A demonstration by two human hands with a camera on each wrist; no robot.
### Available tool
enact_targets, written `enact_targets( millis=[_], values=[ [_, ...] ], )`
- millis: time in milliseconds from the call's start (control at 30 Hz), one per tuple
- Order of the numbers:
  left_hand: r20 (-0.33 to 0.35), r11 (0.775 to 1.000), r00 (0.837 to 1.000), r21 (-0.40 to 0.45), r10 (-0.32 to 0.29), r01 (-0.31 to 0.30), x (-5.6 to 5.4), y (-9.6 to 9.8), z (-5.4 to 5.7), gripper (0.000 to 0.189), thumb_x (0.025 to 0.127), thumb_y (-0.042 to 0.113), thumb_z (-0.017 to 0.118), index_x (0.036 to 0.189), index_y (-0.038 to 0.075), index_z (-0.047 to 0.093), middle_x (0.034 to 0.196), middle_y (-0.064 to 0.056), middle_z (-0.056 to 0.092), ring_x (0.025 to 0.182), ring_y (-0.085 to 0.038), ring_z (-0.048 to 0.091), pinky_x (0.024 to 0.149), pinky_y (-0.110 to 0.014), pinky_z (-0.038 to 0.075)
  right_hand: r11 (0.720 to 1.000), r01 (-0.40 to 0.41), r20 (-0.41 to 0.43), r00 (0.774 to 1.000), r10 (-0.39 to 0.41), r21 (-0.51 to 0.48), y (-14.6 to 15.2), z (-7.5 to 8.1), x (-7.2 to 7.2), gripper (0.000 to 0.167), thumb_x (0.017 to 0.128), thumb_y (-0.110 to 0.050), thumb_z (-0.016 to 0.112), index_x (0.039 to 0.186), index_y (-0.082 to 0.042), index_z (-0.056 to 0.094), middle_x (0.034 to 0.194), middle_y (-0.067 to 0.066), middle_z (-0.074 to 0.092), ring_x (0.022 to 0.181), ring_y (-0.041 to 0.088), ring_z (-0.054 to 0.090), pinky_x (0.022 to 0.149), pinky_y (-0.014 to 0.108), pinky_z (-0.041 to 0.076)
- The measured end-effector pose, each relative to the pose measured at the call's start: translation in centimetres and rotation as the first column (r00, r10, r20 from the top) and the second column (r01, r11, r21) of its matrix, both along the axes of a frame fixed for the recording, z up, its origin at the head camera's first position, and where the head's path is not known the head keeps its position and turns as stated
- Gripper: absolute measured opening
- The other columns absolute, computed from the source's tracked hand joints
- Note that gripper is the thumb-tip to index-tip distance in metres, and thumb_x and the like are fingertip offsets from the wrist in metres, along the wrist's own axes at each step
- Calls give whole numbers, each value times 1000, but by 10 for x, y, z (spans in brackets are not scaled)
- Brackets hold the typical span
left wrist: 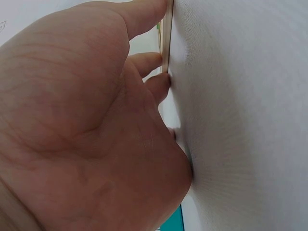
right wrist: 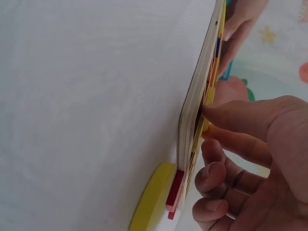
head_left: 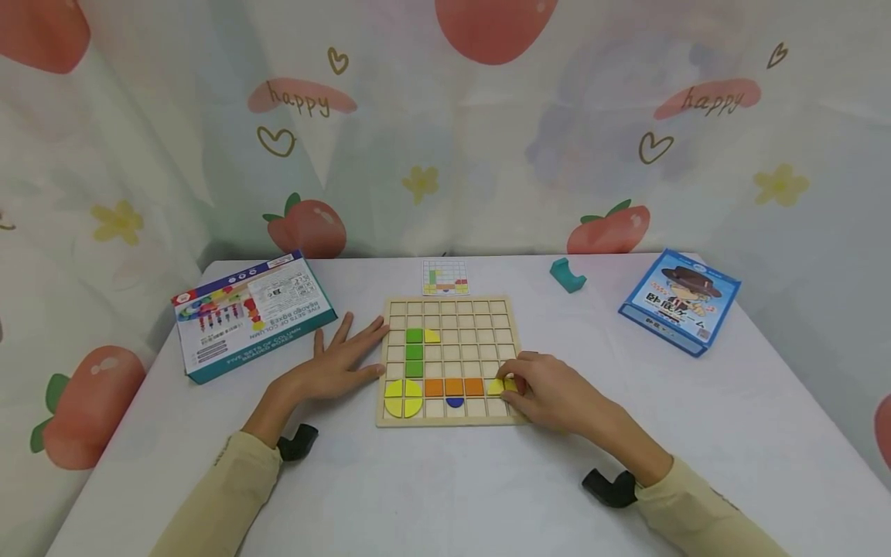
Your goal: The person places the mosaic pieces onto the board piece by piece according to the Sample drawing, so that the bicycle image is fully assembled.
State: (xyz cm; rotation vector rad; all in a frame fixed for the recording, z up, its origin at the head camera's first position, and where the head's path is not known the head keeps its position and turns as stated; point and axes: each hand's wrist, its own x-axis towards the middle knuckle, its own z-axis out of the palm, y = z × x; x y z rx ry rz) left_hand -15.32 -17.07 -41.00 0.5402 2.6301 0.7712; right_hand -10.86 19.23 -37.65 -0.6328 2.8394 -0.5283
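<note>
A square wooden grid board (head_left: 448,425) lies on the table with coloured tiles in it. My left hand (head_left: 334,363) rests at its left edge, fingers spread, thumb and fingertips touching the frame. My right hand (head_left: 560,394) is over the lower right corner, pinching a yellow quarter-circle tile (right wrist: 198,137) between thumb and forefinger at the grid; the other fingers are loosely curled. Beside it sits another yellow tile (head_left: 494,387). Orange squares (head_left: 454,387), a blue half-circle (head_left: 455,402), green squares (head_left: 414,352) and a yellow circle of quarters (head_left: 394,406) fill other cells.
A pattern card (head_left: 445,278) lies behind the board. At the left is a teal-and-white box (head_left: 254,317), at the right a blue game box (head_left: 682,302), with a teal arch block (head_left: 568,275) nearer. Red (right wrist: 175,192) and yellow (right wrist: 153,197) pieces lie near the board's right corner.
</note>
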Motion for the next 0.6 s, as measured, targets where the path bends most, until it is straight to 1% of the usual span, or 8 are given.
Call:
enact_targets(
  millis=[600],
  values=[
    [-8,1000,1000,4,-5,5,0,0,-1,76,106,47,57,170,24,24,181,-3,11,165,-46,-19,117,-80,-26,1000,3,2,1000,-3,6,0,-3,0,26,94,-24,82,118,-15,75,81,-5,53,78,10,50,64,22,40]
  ],
)
